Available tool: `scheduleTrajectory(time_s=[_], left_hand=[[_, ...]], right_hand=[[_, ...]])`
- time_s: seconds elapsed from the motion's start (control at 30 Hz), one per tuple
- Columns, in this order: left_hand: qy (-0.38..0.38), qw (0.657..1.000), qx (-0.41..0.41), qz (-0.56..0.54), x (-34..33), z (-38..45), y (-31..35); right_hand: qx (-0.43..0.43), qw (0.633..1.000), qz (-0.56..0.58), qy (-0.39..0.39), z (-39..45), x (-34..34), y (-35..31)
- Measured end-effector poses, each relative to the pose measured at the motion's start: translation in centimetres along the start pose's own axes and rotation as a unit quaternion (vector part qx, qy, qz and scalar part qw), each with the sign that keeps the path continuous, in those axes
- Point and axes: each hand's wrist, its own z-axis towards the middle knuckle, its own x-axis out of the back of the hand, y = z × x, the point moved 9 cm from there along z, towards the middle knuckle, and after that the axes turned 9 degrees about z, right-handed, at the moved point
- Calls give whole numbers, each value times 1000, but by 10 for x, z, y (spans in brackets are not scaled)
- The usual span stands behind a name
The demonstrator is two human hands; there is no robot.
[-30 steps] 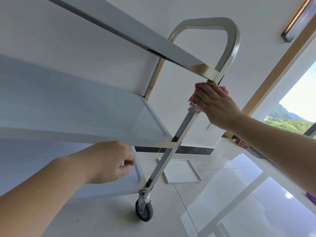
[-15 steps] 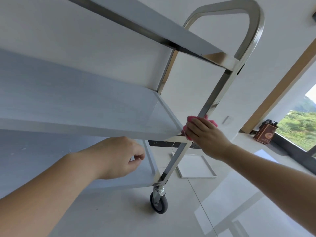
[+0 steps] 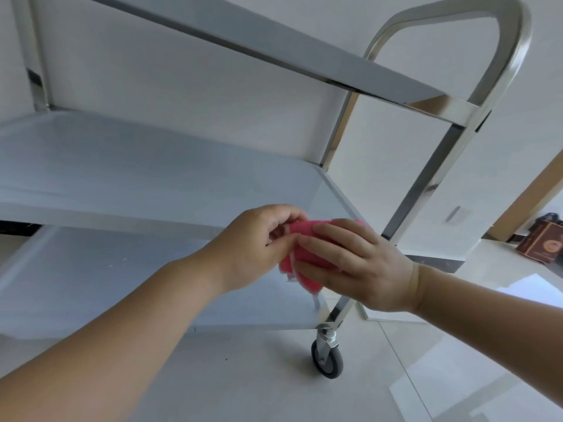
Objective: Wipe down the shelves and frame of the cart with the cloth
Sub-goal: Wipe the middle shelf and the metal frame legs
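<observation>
- Head view: a stainless steel cart (image 3: pixel 432 190) fills most of the picture, seen from low down, with three shelves one above the other.
- The top shelf (image 3: pixel 274 53) runs across the upper part of the view; the middle shelf (image 3: pixel 152 178) sits below it; the bottom shelf (image 3: pixel 91 278) lies close to the floor (image 3: pixel 243 376).
- A looped handle (image 3: pixel 502 41) rises above the top shelf at the cart's right end, joined to a slanted frame post (image 3: pixel 426 184).
- A grey caster wheel (image 3: pixel 327 359) stands on the pale tiled floor under the near right corner.
- A pink cloth (image 3: pixel 307 257) is bunched between both hands, in front of the middle shelf's right corner and above the bottom shelf.
- The left hand (image 3: pixel 259 248) is curled, its fingertips pinching the cloth's left edge.
- The right hand (image 3: pixel 359 263) lies over the cloth with fingers spread across it, gripping it from the right.
- A brown box (image 3: pixel 540 245) sits on the floor at the far right, well apart from the cart.
</observation>
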Motion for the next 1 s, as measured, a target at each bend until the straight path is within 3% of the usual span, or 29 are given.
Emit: scheduleTrajectory(time_s=[0.23,0.33,0.47,0.67,0.87,1.0], left_hand=[[-17,998,57,-8,16,-29,-24],[-27,998,52,15,16,-40,-26],[-41,995,94,1,21,-53,-40],[-118,974,193,10,4,-85,-84],[-98,954,275,68,-8,-105,-149],[-64,940,308,135,-31,-100,-194]], right_hand=[[-87,986,115,-82,5,-16,-3],[-162,966,179,-88,5,-20,-2],[-198,932,287,-97,9,-27,-6],[-319,852,403,-96,7,-56,-6],[-441,766,410,-224,-34,-146,-34],[-574,683,398,-212,-81,-207,-39]])
